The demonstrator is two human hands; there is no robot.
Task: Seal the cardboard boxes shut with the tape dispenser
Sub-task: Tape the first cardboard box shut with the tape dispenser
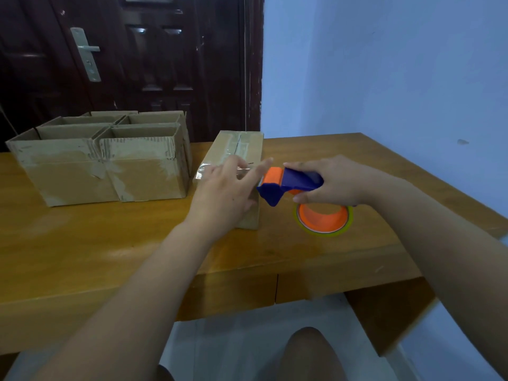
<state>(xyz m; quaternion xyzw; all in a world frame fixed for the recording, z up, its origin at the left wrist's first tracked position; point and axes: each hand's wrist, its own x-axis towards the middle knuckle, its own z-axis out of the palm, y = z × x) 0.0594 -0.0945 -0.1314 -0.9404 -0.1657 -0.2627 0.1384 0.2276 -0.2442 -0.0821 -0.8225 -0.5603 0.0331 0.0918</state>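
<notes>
— So, where is the tape dispenser (291, 184)?

— Just off the near right corner of the closed cardboard box (236, 152), held above the wooden table (110, 243). Its long axis runs across the view, left to right. The blue head with the orange roller points left, toward the box, and the handle end points right.

— Who holds it?

— The right hand (327, 182) grips the handle, fingers curled round it, thumb underneath. The roll of tape (324, 217), with its orange core and a yellowish rim, sits below that hand, close to the table top; I cannot tell whether it touches the wood.

— And the other hand?

— The left hand (225, 188) lies on the near end of the box top, fingers nearly straight and gripping nothing, the forefinger reaching toward the dispenser's head. A strip of clear tape (203, 171) crosses the box under those fingers. More tape runs lengthwise along the box's top seam.

— Anything further out?

— Left of it, a cluster of open cardboard boxes (104, 160) stands with flaps up, old tape on the fronts. Behind them is a dark door (165, 64) with a metal door handle (85, 50), and a blue wall (384, 78) to the right. A knee (308, 353) shows below the table edge.
</notes>
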